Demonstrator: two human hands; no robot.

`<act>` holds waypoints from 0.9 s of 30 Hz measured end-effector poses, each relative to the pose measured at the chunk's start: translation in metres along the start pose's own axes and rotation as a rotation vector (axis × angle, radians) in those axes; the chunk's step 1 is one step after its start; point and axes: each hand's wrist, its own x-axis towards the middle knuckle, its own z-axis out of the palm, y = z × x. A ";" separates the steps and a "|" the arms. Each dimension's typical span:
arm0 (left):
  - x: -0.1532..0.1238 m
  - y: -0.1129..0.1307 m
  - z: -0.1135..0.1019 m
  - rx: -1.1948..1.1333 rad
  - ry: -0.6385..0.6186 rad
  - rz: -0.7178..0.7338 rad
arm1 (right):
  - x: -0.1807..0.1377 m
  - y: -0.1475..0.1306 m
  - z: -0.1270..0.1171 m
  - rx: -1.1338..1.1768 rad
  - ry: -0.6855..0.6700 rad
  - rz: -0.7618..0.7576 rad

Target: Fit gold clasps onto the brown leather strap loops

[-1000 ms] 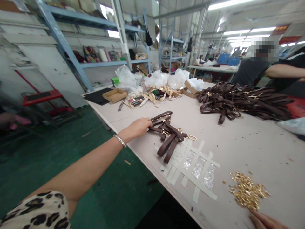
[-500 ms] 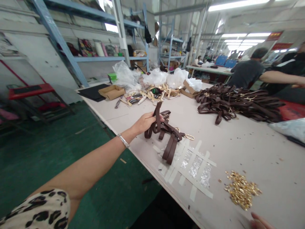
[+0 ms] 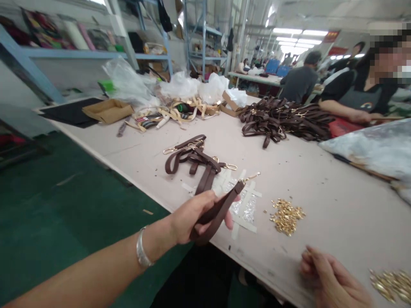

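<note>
My left hand (image 3: 192,214) grips a folded dark brown leather strap (image 3: 221,207) with a gold clasp at its far end, held just above the table's near edge. A small bunch of the same brown straps (image 3: 192,158) with gold clips lies on the table beyond it. My right hand (image 3: 330,280) rests at the table's front edge, fingers curled, close to a pile of small gold metal pieces (image 3: 390,284). Whether it pinches one I cannot tell. A second heap of gold pieces (image 3: 287,215) lies beside strips of tape (image 3: 244,201) stuck to the tabletop.
A large heap of brown straps (image 3: 285,122) lies further back. Plastic bags (image 3: 180,85), cardboard boxes (image 3: 107,110) and beige straps crowd the far end. A person's arm (image 3: 346,113) rests at the right side. A grey sheet (image 3: 375,149) lies to the right. Shelving stands behind.
My left hand has pulled one brown strap off the bunch and drawn it back toward me. My right hand has come further into view near the gold pieces. The view has swung right.
</note>
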 end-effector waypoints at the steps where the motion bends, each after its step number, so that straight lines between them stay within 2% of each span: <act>1: 0.000 -0.014 0.007 0.006 -0.028 -0.022 | -0.007 -0.009 0.004 0.024 -0.025 0.056; 5: 0.004 -0.056 0.032 0.028 -0.078 -0.042 | -0.033 -0.033 0.023 0.179 -0.146 0.124; 8: 0.007 -0.071 0.045 0.076 -0.085 -0.010 | -0.045 -0.039 0.030 0.292 -0.220 0.147; 13: 0.006 -0.077 0.054 0.253 -0.152 0.025 | -0.052 -0.038 0.033 0.379 -0.311 0.152; 17: 0.005 -0.080 0.056 0.306 -0.167 0.025 | -0.053 -0.036 0.035 0.302 -0.308 0.180; 22: 0.005 -0.082 0.056 0.324 -0.167 0.034 | -0.053 -0.038 0.035 0.164 -0.309 0.085; 27: 0.003 -0.083 0.056 0.409 -0.169 0.071 | -0.055 -0.049 0.036 0.193 -0.391 0.036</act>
